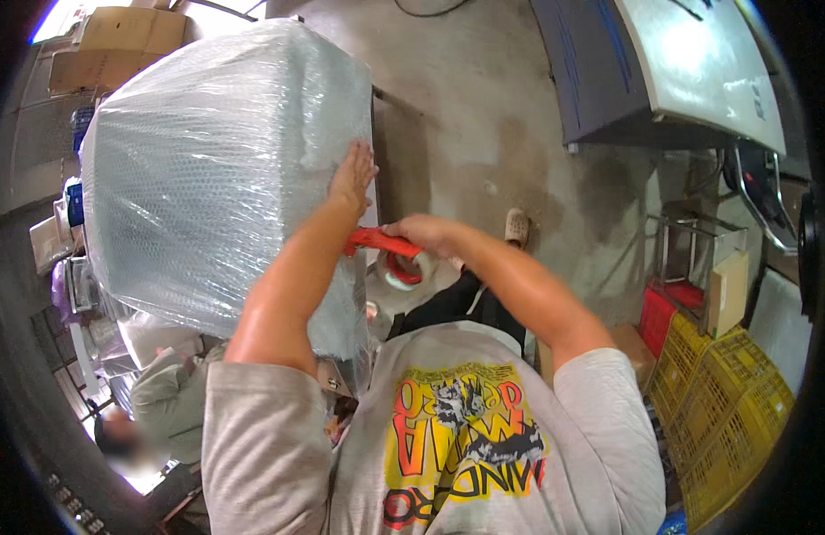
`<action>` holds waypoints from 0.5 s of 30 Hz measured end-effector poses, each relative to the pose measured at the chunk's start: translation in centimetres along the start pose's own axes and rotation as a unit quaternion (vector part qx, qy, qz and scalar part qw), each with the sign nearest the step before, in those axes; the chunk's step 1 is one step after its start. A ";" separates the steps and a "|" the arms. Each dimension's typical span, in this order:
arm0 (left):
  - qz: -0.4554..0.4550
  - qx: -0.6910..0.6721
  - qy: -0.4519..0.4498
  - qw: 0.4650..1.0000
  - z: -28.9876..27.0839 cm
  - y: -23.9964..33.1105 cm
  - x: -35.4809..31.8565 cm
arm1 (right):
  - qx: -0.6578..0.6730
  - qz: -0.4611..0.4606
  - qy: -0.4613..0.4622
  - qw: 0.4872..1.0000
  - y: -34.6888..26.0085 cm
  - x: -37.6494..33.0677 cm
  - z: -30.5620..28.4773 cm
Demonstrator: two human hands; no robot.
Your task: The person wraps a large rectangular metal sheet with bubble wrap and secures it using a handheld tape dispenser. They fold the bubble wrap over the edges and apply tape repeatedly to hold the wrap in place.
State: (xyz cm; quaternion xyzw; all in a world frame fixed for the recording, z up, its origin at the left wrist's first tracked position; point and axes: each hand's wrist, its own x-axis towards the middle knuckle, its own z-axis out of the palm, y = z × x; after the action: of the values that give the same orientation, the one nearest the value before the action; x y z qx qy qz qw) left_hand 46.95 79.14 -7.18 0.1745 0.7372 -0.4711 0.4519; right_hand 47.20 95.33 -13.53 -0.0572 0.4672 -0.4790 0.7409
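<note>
A large boxy load wrapped in clear bubble wrap [189,169] takes up the left half of the view. My left hand [350,178] lies flat with fingers stretched on its right side, near the edge. Lower down, my right hand [421,232] is closed around a red tape dispenser [375,239]. A roll of tape [404,269] hangs from the dispenser, close beside the wrapped load. Whether tape runs from it onto the wrap I cannot tell.
Cardboard boxes [132,31] stand at the far left. A person in a light shirt [167,397] is at the lower left. To the right are a white-topped table [698,62], a metal-framed stool [693,236] and yellow plastic crates [720,410].
</note>
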 end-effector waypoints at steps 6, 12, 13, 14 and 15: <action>-0.016 0.053 0.025 0.998 1.6 0.4 3.6 | -0.517 0.166 -0.101 0.834 -13.1 5.0 -2.2; -0.016 0.064 0.039 0.997 1.7 1.4 3.9 | -0.633 0.142 -0.010 0.761 3.5 7.7 -2.6; -0.021 0.063 0.042 0.997 1.5 1.2 3.6 | -0.651 0.189 -0.068 0.732 4.6 6.8 -5.5; -0.046 0.064 0.038 0.996 1.2 0.9 3.1 | -0.672 0.227 -0.121 0.694 4.6 6.0 -8.3; -0.030 0.005 0.038 0.999 1.0 0.8 2.5 | -0.651 0.205 -0.075 0.727 5.0 3.8 -10.6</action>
State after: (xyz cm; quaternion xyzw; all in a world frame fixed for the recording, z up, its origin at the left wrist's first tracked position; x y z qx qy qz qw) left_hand 46.67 78.29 -9.83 0.1726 0.7562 -0.4813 0.4082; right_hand 42.95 98.95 -24.59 -0.4642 0.6077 0.1118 0.6346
